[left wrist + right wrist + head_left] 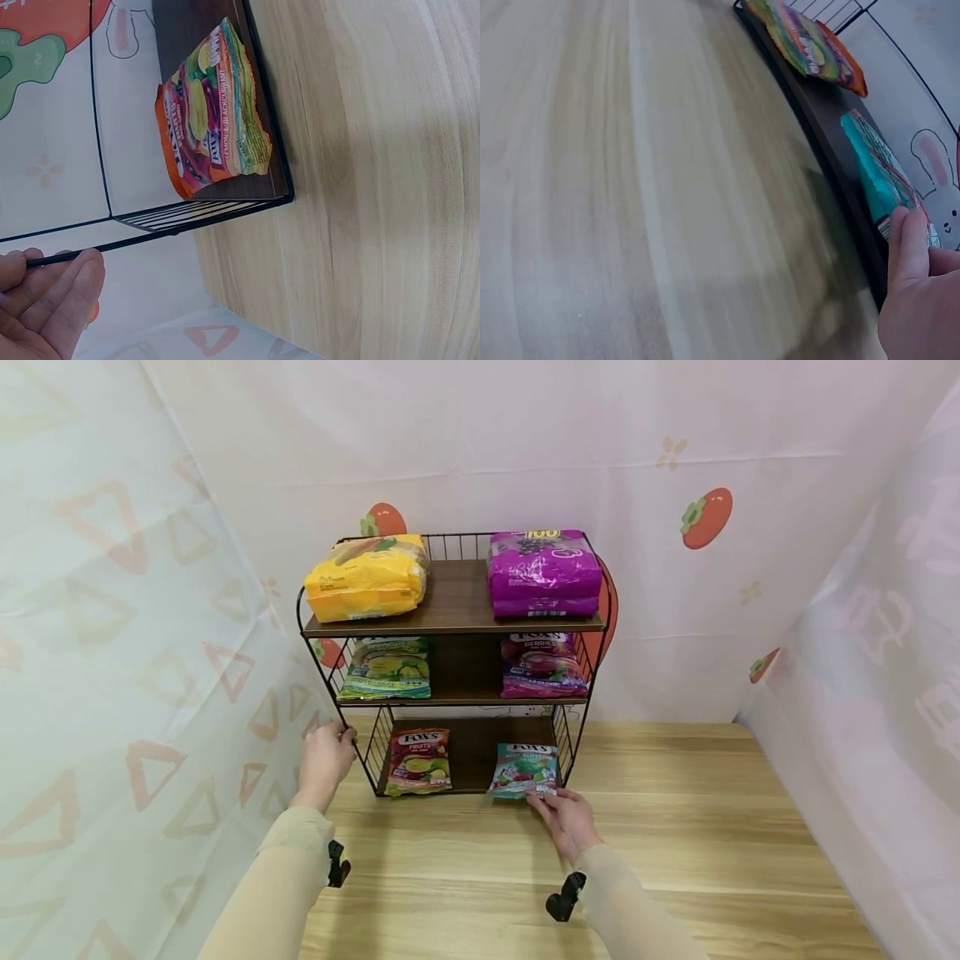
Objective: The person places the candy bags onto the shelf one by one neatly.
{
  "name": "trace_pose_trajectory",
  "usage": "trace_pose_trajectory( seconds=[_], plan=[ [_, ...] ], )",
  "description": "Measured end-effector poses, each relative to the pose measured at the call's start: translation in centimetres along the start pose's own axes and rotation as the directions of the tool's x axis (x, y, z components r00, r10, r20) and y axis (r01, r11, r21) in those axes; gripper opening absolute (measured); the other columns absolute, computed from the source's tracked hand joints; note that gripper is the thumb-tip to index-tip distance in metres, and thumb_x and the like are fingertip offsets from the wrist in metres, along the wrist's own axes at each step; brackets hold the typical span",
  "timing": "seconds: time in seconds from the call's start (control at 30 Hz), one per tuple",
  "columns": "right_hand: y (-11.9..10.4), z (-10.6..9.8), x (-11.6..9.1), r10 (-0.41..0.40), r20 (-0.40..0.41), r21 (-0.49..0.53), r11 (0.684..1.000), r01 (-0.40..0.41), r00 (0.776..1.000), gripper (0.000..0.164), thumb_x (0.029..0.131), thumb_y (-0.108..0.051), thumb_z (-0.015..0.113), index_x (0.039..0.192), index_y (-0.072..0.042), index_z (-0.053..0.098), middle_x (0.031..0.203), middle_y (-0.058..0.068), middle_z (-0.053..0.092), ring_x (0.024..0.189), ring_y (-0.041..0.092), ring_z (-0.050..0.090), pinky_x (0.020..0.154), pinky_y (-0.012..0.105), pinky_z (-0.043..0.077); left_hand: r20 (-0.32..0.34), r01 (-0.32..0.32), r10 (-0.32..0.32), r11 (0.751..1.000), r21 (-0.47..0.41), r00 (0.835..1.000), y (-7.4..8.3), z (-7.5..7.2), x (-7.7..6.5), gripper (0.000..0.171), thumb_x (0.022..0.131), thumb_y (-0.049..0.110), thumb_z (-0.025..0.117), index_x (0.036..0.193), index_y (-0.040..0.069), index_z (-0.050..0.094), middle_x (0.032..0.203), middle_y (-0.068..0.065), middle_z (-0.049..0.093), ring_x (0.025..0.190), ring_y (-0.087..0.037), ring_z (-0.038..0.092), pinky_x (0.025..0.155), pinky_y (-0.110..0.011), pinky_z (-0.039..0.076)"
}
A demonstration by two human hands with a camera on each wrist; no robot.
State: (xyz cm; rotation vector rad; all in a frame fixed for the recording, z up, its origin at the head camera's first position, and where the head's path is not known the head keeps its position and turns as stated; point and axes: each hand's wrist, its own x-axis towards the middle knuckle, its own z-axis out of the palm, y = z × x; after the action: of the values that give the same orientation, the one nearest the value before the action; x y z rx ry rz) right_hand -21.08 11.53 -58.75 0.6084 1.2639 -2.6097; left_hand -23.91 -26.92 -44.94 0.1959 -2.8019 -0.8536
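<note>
In the head view, my left hand [327,760] grips the black side post of a three-tier wire-sided rack [465,631], thumb and fingers around the thin rod [127,244] in the left wrist view. Low on the right, my right hand [570,820] pinches the front edge of a teal Fox's candy bag [525,768] lying on the bottom shelf. Two of its fingers [909,247] lie along the front of that bag in the right wrist view. A red-orange Fox's fruit candy bag [420,762] rests at the left of the same shelf.
Yellow [367,577] and purple [543,572] packs stand on the top shelf. A green candy bag [387,668] and a berry candy bag [542,666] lean on the middle one. The rack stands on a wooden table [675,827], with printed cloth walls [675,610] behind and at both sides.
</note>
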Motion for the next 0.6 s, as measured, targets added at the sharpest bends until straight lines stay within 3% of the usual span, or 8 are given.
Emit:
trace_pose_trajectory(
  seconds=[0.17,0.4,0.6],
  plan=[
    [-0.27,0.38,0.53,-0.003,-0.003,0.032,0.999,0.003,1.0,0.06,0.103,0.01,0.042,0.152,0.012,0.008,0.153,0.04,0.021,0.135,0.048,0.047,0.107,0.026,0.046,-0.002,-0.003,0.003,1.0,0.001,1.0,-0.04,0.08,0.06,0.027,0.106,0.013,0.05,0.111,-0.004,0.071,0.084,-0.016,0.075,0.066,-0.024,0.069,0.056,-0.035,0.049],
    [-0.43,0.42,0.66,0.011,0.039,-0.045,0.999,-0.009,0.999,0.057,0.105,0.004,0.042,0.155,0.016,0.016,0.151,0.038,0.029,0.137,0.045,0.045,0.102,0.019,0.048,-0.003,-0.003,0.003,1.0,0.006,1.0,-0.2,0.19,0.16,0.028,0.106,0.014,0.049,0.111,-0.004,0.071,0.08,-0.015,0.074,0.064,-0.024,0.068,0.054,-0.035,0.048],
    [-0.28,-0.05,0.31,-0.025,0.083,-0.084,0.996,0.032,0.996,0.049,0.104,0.011,0.032,0.151,0.019,0.025,0.157,0.038,0.019,0.143,0.051,0.035,0.114,0.036,0.04,-0.006,-0.001,0.001,1.0,-0.003,1.0,-0.25,0.17,0.16,0.028,0.106,0.013,0.05,0.111,-0.004,0.071,0.082,-0.016,0.074,0.065,-0.024,0.069,0.054,-0.034,0.048]
  ],
)
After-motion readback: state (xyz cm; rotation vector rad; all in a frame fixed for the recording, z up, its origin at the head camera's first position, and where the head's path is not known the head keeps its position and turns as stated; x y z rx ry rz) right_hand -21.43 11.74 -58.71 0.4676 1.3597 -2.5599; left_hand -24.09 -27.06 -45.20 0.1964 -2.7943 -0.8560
